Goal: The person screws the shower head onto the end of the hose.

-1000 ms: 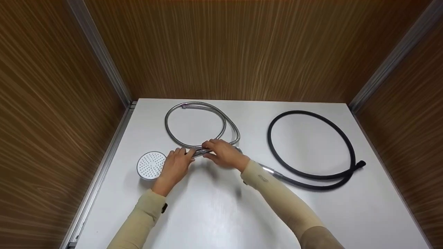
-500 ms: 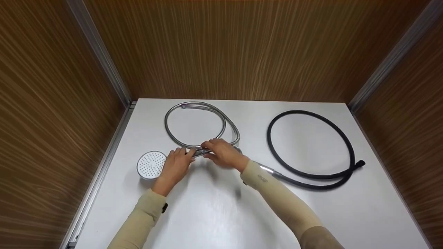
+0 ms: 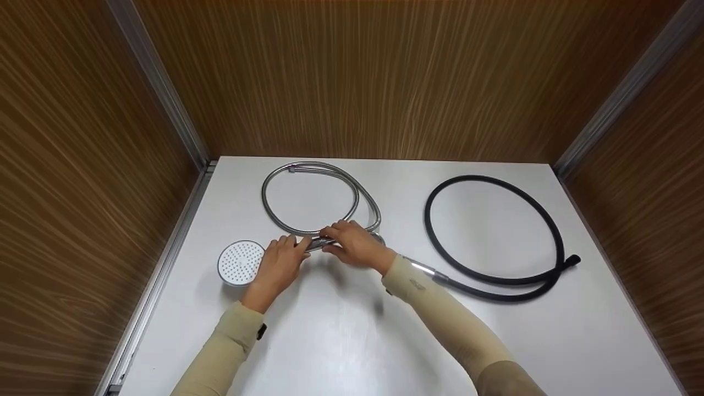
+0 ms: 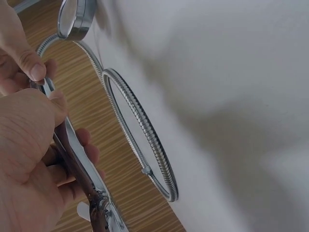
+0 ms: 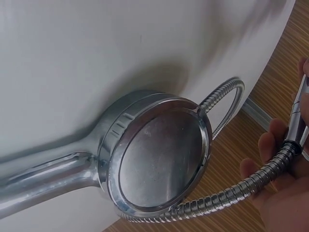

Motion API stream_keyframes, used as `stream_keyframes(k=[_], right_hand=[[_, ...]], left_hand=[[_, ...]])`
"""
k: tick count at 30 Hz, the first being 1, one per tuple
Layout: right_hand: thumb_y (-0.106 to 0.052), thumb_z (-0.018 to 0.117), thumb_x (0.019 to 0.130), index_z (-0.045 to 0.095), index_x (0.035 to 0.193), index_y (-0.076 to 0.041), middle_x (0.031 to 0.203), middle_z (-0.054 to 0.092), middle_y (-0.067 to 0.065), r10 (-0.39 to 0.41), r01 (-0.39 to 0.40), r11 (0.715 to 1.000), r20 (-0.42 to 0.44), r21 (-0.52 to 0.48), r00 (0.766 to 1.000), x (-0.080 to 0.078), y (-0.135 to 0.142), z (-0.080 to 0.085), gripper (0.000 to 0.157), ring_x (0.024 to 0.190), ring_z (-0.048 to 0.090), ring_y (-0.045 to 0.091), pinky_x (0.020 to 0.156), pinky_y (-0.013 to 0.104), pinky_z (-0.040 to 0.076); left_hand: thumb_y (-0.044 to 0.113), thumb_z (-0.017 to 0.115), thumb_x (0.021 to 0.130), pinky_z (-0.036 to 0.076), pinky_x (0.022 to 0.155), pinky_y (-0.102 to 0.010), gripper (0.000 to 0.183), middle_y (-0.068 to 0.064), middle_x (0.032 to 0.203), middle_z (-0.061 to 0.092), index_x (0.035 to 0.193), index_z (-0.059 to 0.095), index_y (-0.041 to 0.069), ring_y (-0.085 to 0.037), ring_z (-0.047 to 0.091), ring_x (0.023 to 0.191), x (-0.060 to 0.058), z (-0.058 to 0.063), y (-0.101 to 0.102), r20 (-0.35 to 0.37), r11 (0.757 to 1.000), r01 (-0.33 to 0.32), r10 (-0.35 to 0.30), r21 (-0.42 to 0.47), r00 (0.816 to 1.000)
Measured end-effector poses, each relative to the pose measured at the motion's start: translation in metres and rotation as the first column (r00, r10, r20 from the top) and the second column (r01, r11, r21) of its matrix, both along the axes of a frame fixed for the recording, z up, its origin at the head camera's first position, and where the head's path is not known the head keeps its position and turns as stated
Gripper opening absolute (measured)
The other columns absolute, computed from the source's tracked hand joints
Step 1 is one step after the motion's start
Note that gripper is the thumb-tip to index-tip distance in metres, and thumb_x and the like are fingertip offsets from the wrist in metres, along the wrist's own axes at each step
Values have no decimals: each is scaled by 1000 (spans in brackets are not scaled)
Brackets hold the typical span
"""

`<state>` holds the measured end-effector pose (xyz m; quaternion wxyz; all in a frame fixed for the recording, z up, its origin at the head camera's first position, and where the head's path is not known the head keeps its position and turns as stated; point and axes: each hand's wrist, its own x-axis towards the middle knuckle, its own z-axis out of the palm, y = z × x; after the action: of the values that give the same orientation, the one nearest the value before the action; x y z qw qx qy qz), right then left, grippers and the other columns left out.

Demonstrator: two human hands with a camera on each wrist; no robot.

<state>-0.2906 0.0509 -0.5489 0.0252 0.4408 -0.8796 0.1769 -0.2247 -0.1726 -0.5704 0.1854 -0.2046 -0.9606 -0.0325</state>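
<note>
My left hand (image 3: 280, 261) grips the chrome handle (image 4: 79, 157) of a hand shower, fingers curled round it. That shower's round white spray face (image 3: 241, 263), dotted with nozzles, sits left of the hand and faces up. At the handle's other end, my right hand (image 3: 356, 246) pinches the hose's smooth metal end fitting (image 5: 294, 123). From there the ribbed silver shower hose (image 5: 227, 199) runs off and lies looped behind the hands. A second chrome shower head (image 5: 159, 159) rests close by the right hand, back upward, mostly hidden by it in the head view.
A black hose (image 3: 561, 236) lies coiled on the right of the white table (image 3: 341, 346), joined to the second shower's chrome handle (image 3: 423, 269) under the right forearm. Wood-grain panels (image 3: 352, 82) with metal corner posts enclose the back and sides.
</note>
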Motion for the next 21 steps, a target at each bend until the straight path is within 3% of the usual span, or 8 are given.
stream_keyframes(k=[14,21], right_hand=[[-29,68,103,61,135,-8,121,73,9,-10,10,1000,-8,-17,1000,-1,0,-4,39,114,66,28,95,47,52],[-27,69,102,59,127,-11,114,73,9,-3,3,1000,-6,-16,1000,-2,0,-4,32,110,67,28,95,46,52]], left_hand=[[28,74,96,49,71,-44,32,-15,90,66,120,61,11,-33,64,83,-1,-1,0,-15,1000,-4,4,6,1000],[26,75,97,50,71,-44,33,-14,92,67,123,62,12,-33,65,84,0,-1,1,8,1000,-1,1,17,1000]])
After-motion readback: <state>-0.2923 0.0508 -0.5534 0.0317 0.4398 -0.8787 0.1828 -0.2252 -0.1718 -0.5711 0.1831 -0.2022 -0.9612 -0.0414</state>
